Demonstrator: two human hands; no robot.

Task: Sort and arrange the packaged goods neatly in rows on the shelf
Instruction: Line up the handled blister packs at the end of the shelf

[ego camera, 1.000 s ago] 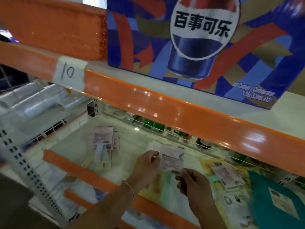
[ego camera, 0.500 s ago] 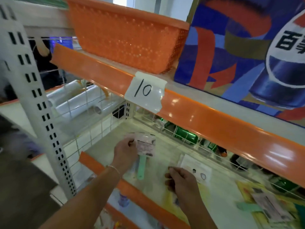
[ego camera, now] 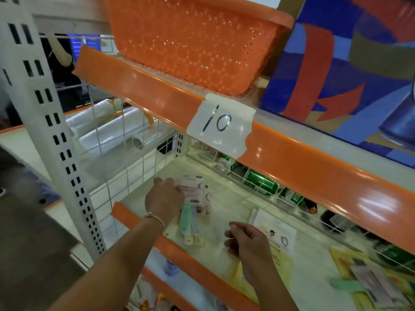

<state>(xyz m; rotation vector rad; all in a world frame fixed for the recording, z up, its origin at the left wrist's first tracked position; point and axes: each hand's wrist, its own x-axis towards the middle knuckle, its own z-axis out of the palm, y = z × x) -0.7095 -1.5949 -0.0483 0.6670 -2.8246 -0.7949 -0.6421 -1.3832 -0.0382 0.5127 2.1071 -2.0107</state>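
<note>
My left hand (ego camera: 164, 199) grips a carded pack (ego camera: 192, 191) with a green handle (ego camera: 186, 221), laying it on a small stack of like packs (ego camera: 198, 223) at the left of the shelf board (ego camera: 229, 198). My right hand (ego camera: 248, 242) hovers loosely curled over the shelf, holding nothing that I can see. Just beyond it lies a white-and-yellow flat pack (ego camera: 277, 235). Further right lie more packs, one with a green handle (ego camera: 347, 285), on yellow packaging (ego camera: 339, 259).
The orange shelf lip (ego camera: 186, 254) runs in front of my wrists. Above hangs an upper shelf edge with a "10" label (ego camera: 221, 124), an orange basket (ego camera: 197, 39) and a blue printed carton (ego camera: 350, 70). A wire grid (ego camera: 125, 153) walls the left; green cans (ego camera: 260, 181) lie behind.
The view swung left. My left hand carried the green-handled pack from mid shelf to the stack at the left. My right hand let go and drew back.
</note>
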